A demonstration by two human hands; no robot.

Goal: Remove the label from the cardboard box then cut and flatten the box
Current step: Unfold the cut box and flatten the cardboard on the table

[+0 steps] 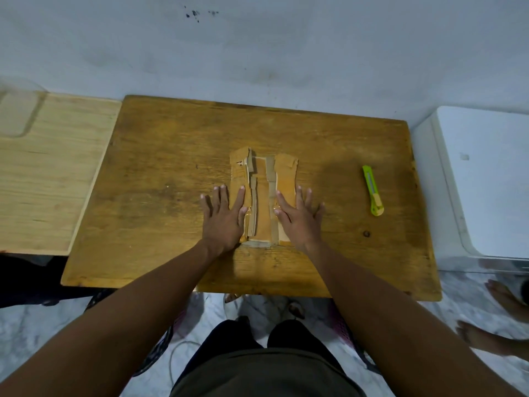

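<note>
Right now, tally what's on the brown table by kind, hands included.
Flattened cardboard box: 1
Utility knife: 1
Hands pressing the box: 2, left hand, right hand
Total: 4

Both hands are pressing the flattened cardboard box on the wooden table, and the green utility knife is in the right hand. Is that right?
Not quite. The head view shows the green utility knife lying on the wooden table, apart from and to the right of the right hand, which holds nothing. The rest stands: it and the left hand press flat, fingers straight, on the flattened cardboard box.

head view, steeply down, near
</note>
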